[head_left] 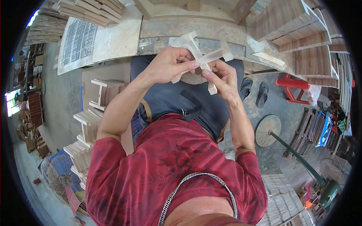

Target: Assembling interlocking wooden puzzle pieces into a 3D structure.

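Above my lap, at the bench's near edge, both hands hold a pale wooden crosspiece frame (211, 57), with bars that cross in the middle and blocky ends. My left hand (164, 67) is closed on its left side, thumb pressed along the wood near the crossing. On the other side my right hand (227, 81) pinches it between thumb and fingers just below the crossing. One short end sticks out under my right thumb, and another points up and away to the left. My fingers hide part of the joint.
Beyond the hands runs a worn workbench (117, 39), with wooden strips (88, 9) stacked at its far left and wood panels (298, 34) at right. Similar pale frames (88, 126) are piled on my left. Sandals (262, 94), a red stool (292, 83) and a round stand base (268, 130) are on the right.
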A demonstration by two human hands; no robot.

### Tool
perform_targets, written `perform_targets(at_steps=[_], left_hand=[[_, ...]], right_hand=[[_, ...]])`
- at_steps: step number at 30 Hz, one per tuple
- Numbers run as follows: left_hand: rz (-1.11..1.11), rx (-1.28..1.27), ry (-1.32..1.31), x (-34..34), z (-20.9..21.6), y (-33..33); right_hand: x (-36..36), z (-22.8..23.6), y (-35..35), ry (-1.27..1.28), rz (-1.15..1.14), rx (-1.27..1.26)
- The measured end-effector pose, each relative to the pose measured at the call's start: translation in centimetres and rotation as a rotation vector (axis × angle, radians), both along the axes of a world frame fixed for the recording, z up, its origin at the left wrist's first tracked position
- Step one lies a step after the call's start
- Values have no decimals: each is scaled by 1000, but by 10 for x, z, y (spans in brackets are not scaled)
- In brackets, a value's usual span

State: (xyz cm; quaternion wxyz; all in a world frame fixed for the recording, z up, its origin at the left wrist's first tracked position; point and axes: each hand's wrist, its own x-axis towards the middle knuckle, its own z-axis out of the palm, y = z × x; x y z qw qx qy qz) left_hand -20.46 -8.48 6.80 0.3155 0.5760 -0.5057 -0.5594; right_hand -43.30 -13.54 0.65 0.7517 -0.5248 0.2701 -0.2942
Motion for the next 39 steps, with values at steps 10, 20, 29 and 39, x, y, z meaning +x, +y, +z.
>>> perform_targets(at_steps=[10, 20, 29, 39], left_hand=[[164, -263, 253, 12, 6, 30], [166, -240, 68, 34, -30, 42], [357, -130, 355, 81, 8, 78], [622, -354, 323, 127, -9, 113]], right_hand=[[33, 33, 8, 187, -14, -189], [72, 9, 7, 231, 117, -33], [125, 17, 10, 55, 163, -177], [198, 59, 5, 388, 450, -493]])
